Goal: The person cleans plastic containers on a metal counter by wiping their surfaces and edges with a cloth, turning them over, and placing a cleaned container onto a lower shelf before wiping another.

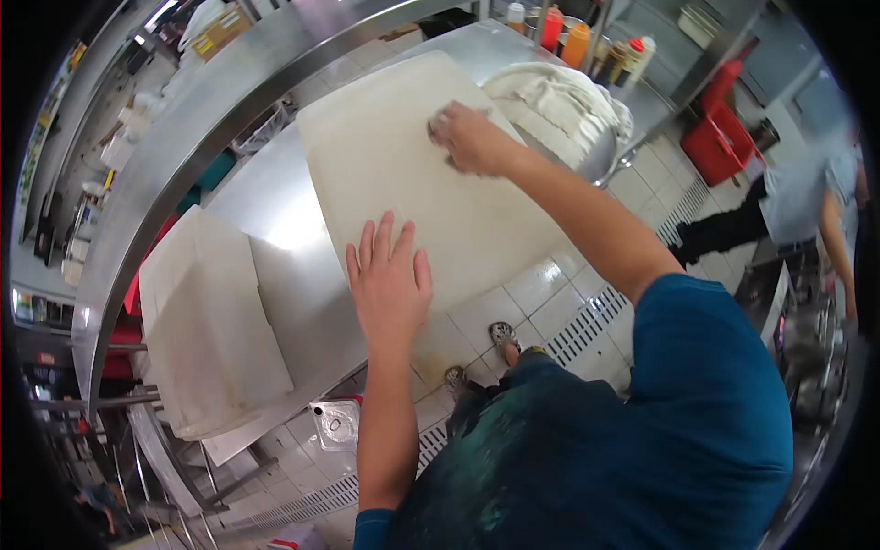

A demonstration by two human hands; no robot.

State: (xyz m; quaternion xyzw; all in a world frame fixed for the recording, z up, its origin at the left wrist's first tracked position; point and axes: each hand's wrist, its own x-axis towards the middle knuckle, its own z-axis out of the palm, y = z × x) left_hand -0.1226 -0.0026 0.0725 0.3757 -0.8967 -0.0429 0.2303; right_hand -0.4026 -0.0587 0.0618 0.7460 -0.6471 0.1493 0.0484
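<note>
A large white cutting board lies on the steel worktable, its near edge sticking out over the floor. My left hand rests flat on the board's near left part, fingers spread, holding nothing. My right hand is on the far right part of the board. Its fingers are closed over a small greyish scouring pad, mostly hidden and blurred, pressed to the surface. Just beyond it to the right, a crumpled white cloth covers a round metal pan.
Another white board lies to the left on the steel table. A steel shelf runs along the far side. Squeeze bottles stand at the back right. A red bin and another person are at right.
</note>
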